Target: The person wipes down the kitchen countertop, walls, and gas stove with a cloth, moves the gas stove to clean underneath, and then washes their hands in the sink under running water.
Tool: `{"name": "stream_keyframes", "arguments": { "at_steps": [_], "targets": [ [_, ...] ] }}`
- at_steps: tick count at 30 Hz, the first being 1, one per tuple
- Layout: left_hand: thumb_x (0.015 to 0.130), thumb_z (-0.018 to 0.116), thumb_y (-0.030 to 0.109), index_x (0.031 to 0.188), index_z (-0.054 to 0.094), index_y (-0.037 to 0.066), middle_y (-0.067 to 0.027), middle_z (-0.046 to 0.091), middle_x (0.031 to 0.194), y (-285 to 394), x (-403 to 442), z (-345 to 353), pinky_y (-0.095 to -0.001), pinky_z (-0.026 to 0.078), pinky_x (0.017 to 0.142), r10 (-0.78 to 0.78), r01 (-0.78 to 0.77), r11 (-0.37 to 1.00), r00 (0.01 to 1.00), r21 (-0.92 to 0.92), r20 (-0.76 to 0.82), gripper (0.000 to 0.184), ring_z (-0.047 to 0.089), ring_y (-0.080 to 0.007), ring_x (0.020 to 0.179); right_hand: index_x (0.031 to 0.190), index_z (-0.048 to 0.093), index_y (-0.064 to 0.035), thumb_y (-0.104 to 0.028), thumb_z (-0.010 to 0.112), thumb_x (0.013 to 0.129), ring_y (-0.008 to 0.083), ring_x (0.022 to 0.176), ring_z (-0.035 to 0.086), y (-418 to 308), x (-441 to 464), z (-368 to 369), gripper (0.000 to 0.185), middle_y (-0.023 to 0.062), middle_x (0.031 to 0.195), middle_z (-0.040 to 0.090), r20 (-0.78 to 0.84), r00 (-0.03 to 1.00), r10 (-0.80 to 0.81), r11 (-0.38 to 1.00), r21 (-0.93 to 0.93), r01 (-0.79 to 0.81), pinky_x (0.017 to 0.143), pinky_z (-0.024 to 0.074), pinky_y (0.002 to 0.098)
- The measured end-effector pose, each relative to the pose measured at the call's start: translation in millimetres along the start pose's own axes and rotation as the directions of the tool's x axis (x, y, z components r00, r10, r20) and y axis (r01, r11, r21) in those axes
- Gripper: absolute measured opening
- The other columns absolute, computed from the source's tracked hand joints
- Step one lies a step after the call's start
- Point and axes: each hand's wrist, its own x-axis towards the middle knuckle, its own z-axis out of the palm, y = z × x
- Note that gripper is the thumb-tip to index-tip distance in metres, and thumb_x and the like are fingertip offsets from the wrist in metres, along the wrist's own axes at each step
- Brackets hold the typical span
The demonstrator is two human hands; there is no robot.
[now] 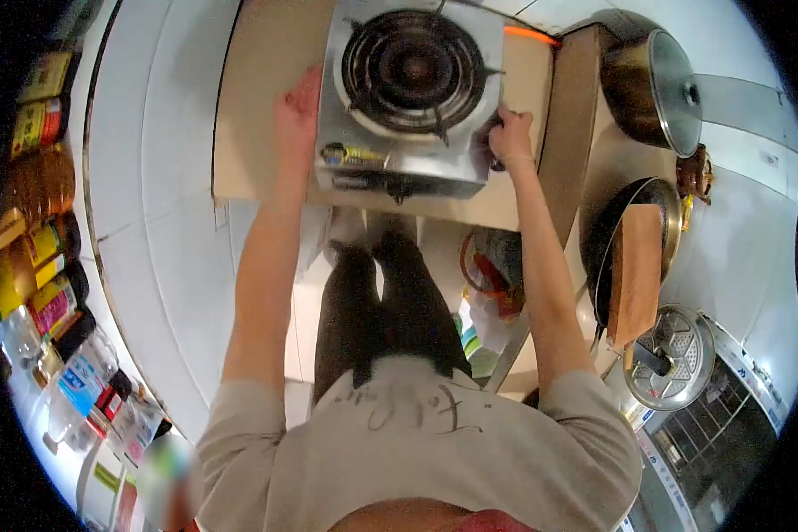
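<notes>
A single-burner gas stove [355,115] with a silver body and a black pan support [414,71] sits in front of me over a tan countertop [257,115]. My left hand [301,105] is against the stove's left side with its fingers bent around the edge, slightly blurred. On the opposite side, my right hand [512,139] is closed at the stove's right edge, beside a dark part that I cannot make out. The undersides of both grips are hidden.
An orange hose [532,35] runs behind the stove. To the right stand a pot with a glass lid [674,93], a frying pan [669,199], a wooden board [637,275] and a metal strainer [678,359]. Bottles and packages [49,239] line the left side.
</notes>
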Motion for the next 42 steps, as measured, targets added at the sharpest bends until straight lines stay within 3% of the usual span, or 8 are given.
{"name": "stream_keyframes", "arguments": {
  "at_steps": [2,6,8,24,29,36,39,42],
  "targets": [
    [0.093,0.028,0.015,0.123,0.030,-0.017,-0.0289,0.038,0.130,-10.5,-36.1,78.3,-0.0401,0.038,0.103,0.130,-0.073,-0.112,0.988,0.991,0.087,0.044,0.041,-0.0347,0.121,0.116,0.057,-0.0100,-0.008,0.053,0.068,0.0456,0.093,0.051,4.6,5.3,11.1,0.048,0.0281,0.109,0.040,0.013,1.000,-0.023,0.998,-0.056,0.023,0.088,0.0437,0.0438],
    [0.091,0.026,0.013,0.121,0.034,-0.018,-0.0289,0.042,0.127,11.5,31.0,-23.3,-0.0396,0.039,0.102,0.050,-0.424,0.155,0.905,0.892,0.421,0.043,0.044,-0.0354,0.119,0.115,0.057,-0.0093,-0.011,0.055,0.069,0.0453,0.096,0.051,-14.1,8.8,0.4,0.046,0.0280,0.111,0.039,0.066,0.993,0.094,0.995,-0.036,-0.091,0.089,0.0432,0.0436],
    [0.087,0.028,0.009,0.119,0.037,-0.018,-0.0287,0.044,0.125,16.9,60.7,-61.7,-0.0397,0.040,0.101,-0.204,0.244,0.962,0.942,-0.125,0.265,0.043,0.045,-0.0354,0.117,0.116,0.057,-0.0136,-0.012,0.055,0.070,0.0465,0.096,0.051,-24.5,1.7,-8.6,0.046,0.0284,0.112,0.039,0.021,0.996,0.084,0.996,-0.009,-0.084,0.090,0.0429,0.0443],
    [0.084,0.031,0.008,0.107,0.048,-0.013,-0.0255,0.052,0.119,26.1,107.0,-110.3,-0.0391,0.042,0.098,0.120,-0.220,0.777,0.972,0.590,0.204,0.035,0.050,-0.0306,0.115,0.115,0.058,-0.0173,-0.017,0.059,0.071,0.0441,0.095,0.053,-27.2,3.8,-6.5,0.045,0.0252,0.116,0.040,0.057,0.985,0.164,0.986,-0.037,-0.162,0.089,0.0450,0.0451],
    [0.087,0.032,0.015,0.125,0.038,-0.011,-0.0231,0.044,0.129,89.4,210.6,-212.0,-0.0367,0.049,0.087,-0.305,0.475,0.879,0.623,-0.039,0.720,0.046,0.053,-0.0318,0.108,0.116,0.059,-0.0234,-0.008,0.061,0.066,0.0429,0.097,0.052,14.9,5.6,-13.0,0.052,0.0205,0.118,0.041,0.120,0.993,0.020,1.000,0.005,-0.021,0.090,0.0458,0.0403],
    [0.089,0.026,0.016,0.119,0.038,-0.014,-0.0282,0.042,0.127,37.5,2.9,-50.6,-0.0436,0.039,0.101,0.072,0.034,0.909,0.969,0.416,-0.237,0.044,0.043,-0.0380,0.118,0.110,0.062,-0.0239,-0.005,0.077,0.055,0.0301,0.109,0.047,64.8,-55.8,20.9,0.059,0.0113,0.122,0.046,-0.053,0.975,-0.214,0.962,-0.187,0.201,0.097,0.0399,0.0343],
    [0.091,0.025,0.017,0.121,0.036,-0.013,-0.0279,0.039,0.129,47.6,14.8,-107.5,-0.0441,0.038,0.102,-0.470,0.576,0.817,0.633,0.031,0.615,0.044,0.042,-0.0383,0.119,0.106,0.065,-0.0229,0.000,0.076,0.053,0.0307,0.110,0.047,74.8,-86.9,34.1,0.059,0.0102,0.123,0.047,-0.018,0.963,-0.269,0.956,-0.126,0.265,0.098,0.0384,0.0347],
    [0.091,0.024,0.018,0.124,0.033,-0.013,-0.0278,0.037,0.131,29.2,-43.0,-57.7,-0.0437,0.038,0.102,0.085,-0.005,0.917,0.980,0.400,-0.181,0.046,0.040,-0.0377,0.121,0.097,0.067,-0.0191,0.005,0.066,0.053,0.0296,0.106,0.050,73.4,-150.1,37.0,0.050,0.0092,0.111,0.056,0.024,0.951,-0.307,0.951,-0.023,0.308,0.093,0.0405,0.0364]
  ]
}}
